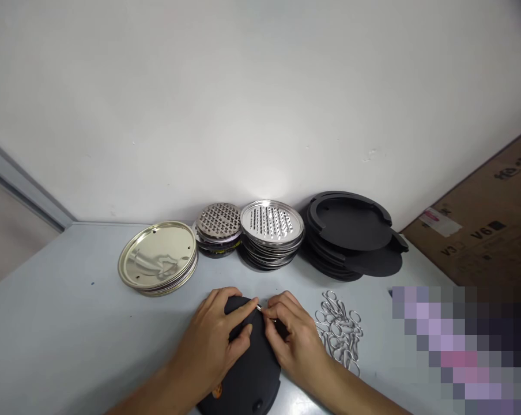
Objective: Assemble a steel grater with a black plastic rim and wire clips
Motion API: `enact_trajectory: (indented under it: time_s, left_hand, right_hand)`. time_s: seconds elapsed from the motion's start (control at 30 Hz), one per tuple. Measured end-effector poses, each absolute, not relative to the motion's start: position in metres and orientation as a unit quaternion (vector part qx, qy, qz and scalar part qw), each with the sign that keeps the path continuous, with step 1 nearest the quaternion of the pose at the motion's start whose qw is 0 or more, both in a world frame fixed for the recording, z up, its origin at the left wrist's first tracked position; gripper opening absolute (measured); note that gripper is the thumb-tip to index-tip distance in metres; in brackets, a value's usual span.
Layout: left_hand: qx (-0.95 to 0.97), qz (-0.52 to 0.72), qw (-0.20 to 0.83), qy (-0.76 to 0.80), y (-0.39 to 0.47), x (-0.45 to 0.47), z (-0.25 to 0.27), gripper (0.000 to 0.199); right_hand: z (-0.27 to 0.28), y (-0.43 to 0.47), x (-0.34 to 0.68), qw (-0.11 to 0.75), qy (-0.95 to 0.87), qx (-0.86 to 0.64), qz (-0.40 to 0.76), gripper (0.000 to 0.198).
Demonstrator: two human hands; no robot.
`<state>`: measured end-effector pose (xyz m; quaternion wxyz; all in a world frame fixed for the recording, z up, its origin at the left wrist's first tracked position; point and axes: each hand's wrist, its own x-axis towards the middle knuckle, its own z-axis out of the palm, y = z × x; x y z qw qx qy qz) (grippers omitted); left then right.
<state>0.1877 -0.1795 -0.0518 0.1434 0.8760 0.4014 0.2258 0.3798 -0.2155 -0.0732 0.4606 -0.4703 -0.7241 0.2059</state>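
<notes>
A round black disc (254, 369) lies at the front of the table, partly covered by my hands. My left hand (217, 328) grips its upper left side, with the index fingertip touching a small shiny metal piece (259, 308) at the far edge. From the other side, my right hand (293, 331) pinches that metal piece between thumb and fingers. Most of the piece is hidden, so its exact kind is unclear. An orange mark (218, 391) and a dark knob (257, 406) show near the disc's lower edge. Looped metal wire clips (340, 331) lie heaped beside my right hand.
Along the wall (260, 115) stand gold-coloured round lids (163, 253), dark grater discs (219, 221), silver grater discs (271, 223) and black round trays (351, 222), all stacked. A cardboard box (480, 219) is at the right, near a blurred-out patch (455, 351).
</notes>
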Motion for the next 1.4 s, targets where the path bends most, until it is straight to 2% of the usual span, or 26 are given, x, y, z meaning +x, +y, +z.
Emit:
enact_trajectory:
  time_s: [0.17, 0.33, 0.7, 1.0, 1.2, 1.4]
  left_hand:
    - [0.872, 0.237, 0.146, 0.403, -0.181, 0.186, -0.055, 0.049]
    - [0.859, 0.254, 0.151, 0.417, -0.181, 0.184, -0.06, 0.062]
    - [0.854, 0.246, 0.147, 0.435, -0.18, 0.183, -0.055, 0.045]
    - [0.861, 0.234, 0.156, 0.424, -0.174, 0.181, -0.054, 0.042]
    - [0.875, 0.218, 0.151, 0.406, -0.174, 0.18, -0.049, 0.045]
    - [0.883, 0.194, 0.147, 0.402, -0.174, 0.181, -0.048, 0.045]
  right_hand:
    - [-0.071, -0.211, 0.379, 0.453, -0.7, -0.5, 0.232, 0.014]
    - [-0.061, -0.209, 0.382, 0.443, -0.687, -0.516, 0.256, 0.014]
    - [-0.056, -0.201, 0.392, 0.418, -0.643, -0.546, 0.336, 0.022]
    - [-0.064, -0.192, 0.39, 0.427, -0.492, -0.553, 0.519, 0.035]
    - [-0.063, -0.188, 0.394, 0.449, -0.486, -0.555, 0.503, 0.037]
    - [-0.07, -0.184, 0.394, 0.447, -0.46, -0.534, 0.551, 0.038]
